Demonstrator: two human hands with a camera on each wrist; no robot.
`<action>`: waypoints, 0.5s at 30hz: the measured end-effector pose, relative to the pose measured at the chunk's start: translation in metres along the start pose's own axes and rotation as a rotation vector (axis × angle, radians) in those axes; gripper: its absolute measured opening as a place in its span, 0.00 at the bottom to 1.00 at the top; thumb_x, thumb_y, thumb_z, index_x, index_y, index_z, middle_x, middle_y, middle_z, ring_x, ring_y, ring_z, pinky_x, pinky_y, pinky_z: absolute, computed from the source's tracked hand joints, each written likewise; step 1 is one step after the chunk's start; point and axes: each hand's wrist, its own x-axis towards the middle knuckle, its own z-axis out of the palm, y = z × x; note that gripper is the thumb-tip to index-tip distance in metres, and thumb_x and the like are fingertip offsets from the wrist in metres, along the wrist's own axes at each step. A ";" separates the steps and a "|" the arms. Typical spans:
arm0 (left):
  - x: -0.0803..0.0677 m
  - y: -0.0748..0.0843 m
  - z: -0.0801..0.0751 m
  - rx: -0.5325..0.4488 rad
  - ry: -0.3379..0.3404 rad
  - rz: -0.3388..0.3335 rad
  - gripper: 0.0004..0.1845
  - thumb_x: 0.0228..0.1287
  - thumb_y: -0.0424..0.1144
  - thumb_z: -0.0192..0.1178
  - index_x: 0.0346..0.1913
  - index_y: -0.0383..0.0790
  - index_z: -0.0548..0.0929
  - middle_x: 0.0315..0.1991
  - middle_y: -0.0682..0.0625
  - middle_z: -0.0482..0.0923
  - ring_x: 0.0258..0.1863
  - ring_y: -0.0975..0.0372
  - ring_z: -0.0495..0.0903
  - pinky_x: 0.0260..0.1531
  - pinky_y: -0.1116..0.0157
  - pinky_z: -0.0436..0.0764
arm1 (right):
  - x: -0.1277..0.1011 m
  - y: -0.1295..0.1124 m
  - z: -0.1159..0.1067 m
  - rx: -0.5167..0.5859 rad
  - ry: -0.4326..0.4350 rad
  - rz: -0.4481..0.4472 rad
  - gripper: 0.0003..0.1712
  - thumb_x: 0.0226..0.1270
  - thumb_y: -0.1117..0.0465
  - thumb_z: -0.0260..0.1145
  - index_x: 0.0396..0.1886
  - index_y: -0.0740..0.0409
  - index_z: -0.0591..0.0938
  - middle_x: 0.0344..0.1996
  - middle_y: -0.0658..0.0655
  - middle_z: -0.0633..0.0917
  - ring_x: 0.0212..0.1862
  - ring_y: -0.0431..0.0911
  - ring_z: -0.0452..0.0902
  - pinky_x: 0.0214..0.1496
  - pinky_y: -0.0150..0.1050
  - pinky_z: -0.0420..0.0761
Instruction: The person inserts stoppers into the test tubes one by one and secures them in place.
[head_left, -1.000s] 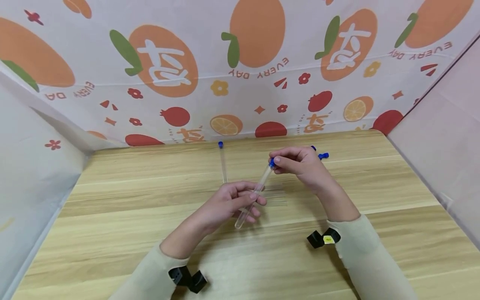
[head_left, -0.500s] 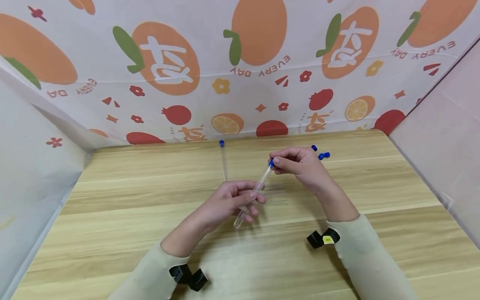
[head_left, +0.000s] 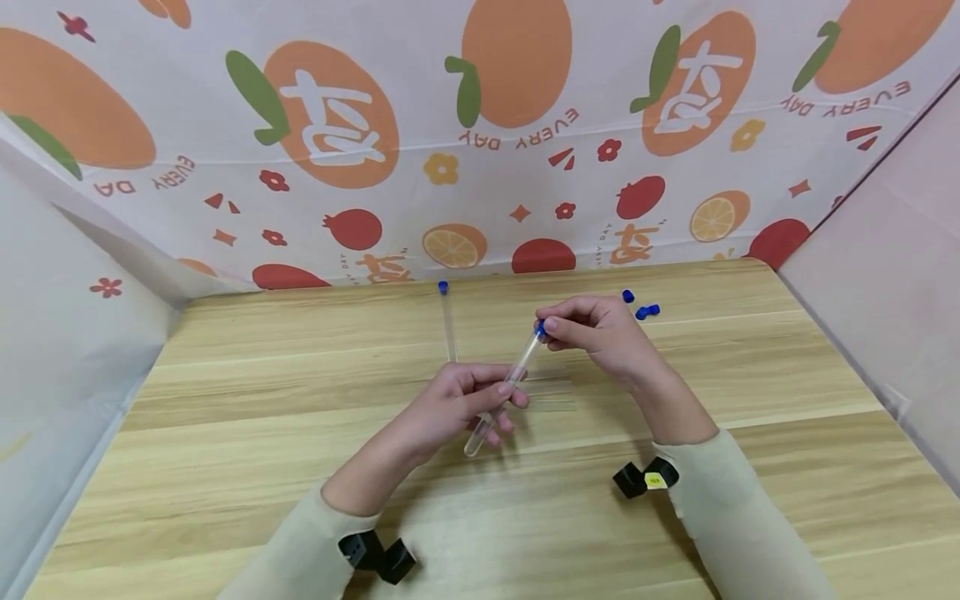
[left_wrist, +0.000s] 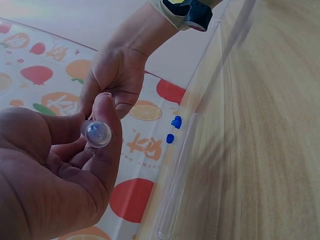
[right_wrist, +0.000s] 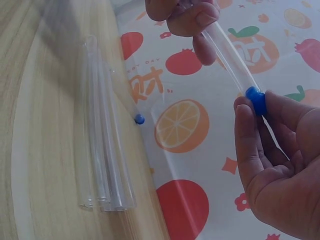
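A clear test tube [head_left: 519, 369] slants upward in my left hand [head_left: 468, 400], which holds it between thumb and fingers around its middle. Its rounded bottom faces the camera in the left wrist view. At the tube's upper end sits a blue cap [right_wrist: 256, 101], pinched between the thumb and fingers of my right hand [head_left: 600, 333]. The cap meets the mouth of the tube; how deeply it is seated I cannot tell. Behind my left hand lies another test tube [head_left: 448, 329] with a blue cap [head_left: 443, 287] on its far end.
Several uncapped test tubes [right_wrist: 102, 135] lie side by side on the wooden table [head_left: 247, 467], partly hidden behind my left hand in the head view. Loose blue caps [head_left: 648, 312] rest beyond my right hand. A fruit-patterned cloth [head_left: 405, 100] hangs along the back edge.
Both hands keep their hold on the tube and cap. The right hand and capped end have shifted very slightly down and left, and the loose caps behind show more fully.
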 end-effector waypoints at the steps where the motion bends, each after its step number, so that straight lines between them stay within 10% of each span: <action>1: 0.000 0.000 0.000 0.001 -0.001 -0.001 0.19 0.78 0.38 0.52 0.65 0.32 0.76 0.48 0.35 0.82 0.31 0.61 0.83 0.29 0.66 0.86 | 0.000 0.000 0.000 0.000 -0.001 0.002 0.16 0.70 0.66 0.65 0.51 0.74 0.82 0.41 0.55 0.89 0.41 0.45 0.85 0.48 0.40 0.87; 15: 0.002 0.009 -0.001 -0.007 0.000 -0.008 0.19 0.78 0.34 0.50 0.66 0.31 0.74 0.47 0.37 0.83 0.31 0.63 0.82 0.28 0.69 0.85 | 0.005 -0.005 -0.001 -0.042 -0.014 0.002 0.15 0.72 0.64 0.64 0.50 0.72 0.83 0.40 0.58 0.88 0.40 0.45 0.85 0.46 0.39 0.87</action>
